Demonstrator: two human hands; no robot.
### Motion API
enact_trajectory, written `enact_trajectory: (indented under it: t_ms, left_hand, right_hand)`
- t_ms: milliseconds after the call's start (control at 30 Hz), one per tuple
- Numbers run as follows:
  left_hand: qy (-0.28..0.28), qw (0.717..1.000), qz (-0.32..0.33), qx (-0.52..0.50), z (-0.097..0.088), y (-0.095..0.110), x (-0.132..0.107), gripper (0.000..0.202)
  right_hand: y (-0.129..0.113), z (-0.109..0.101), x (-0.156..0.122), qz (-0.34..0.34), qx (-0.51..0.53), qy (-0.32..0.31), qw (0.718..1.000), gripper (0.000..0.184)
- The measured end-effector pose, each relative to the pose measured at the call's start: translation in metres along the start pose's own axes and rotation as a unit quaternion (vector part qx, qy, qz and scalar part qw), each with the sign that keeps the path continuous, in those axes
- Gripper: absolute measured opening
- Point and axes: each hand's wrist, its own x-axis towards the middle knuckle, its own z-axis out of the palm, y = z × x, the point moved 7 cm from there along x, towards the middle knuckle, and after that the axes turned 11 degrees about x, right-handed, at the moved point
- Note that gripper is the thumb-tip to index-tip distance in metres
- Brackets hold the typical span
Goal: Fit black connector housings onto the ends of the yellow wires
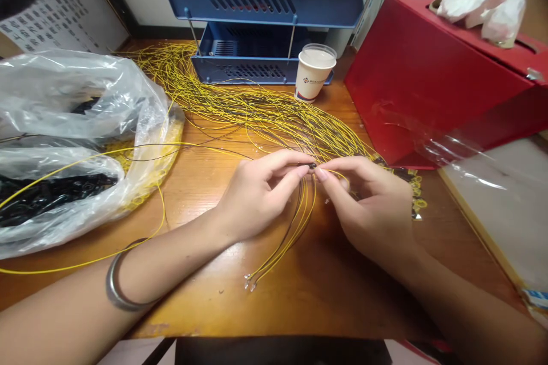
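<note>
Between the thumb and forefinger of my left hand is a small black part, perhaps a connector housing; its exact kind is too small to tell. My right hand pinches at the right end of that part, where a thin yellow wire shows by the fingertips. The fingertips of both hands nearly meet. Below them several yellow and black wires hang down onto the wooden table, with small clear ends. Behind my hands spreads a large bundle of yellow and black wires.
At left lies a clear plastic bag with black parts and yellow wire inside. A blue tray rack and a paper cup stand at the back. To the right is a red box with tissue on top.
</note>
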Motion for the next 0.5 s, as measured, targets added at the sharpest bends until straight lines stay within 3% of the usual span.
enact_trajectory:
  t_ms: [500]
  left_hand:
    - [0.063,0.997,-0.033,0.029,-0.009,-0.0043,0.0011,0.017]
  right_hand:
    - [0.0013,0.002,-0.0007,0.017,0.083,0.007,0.996,0.017]
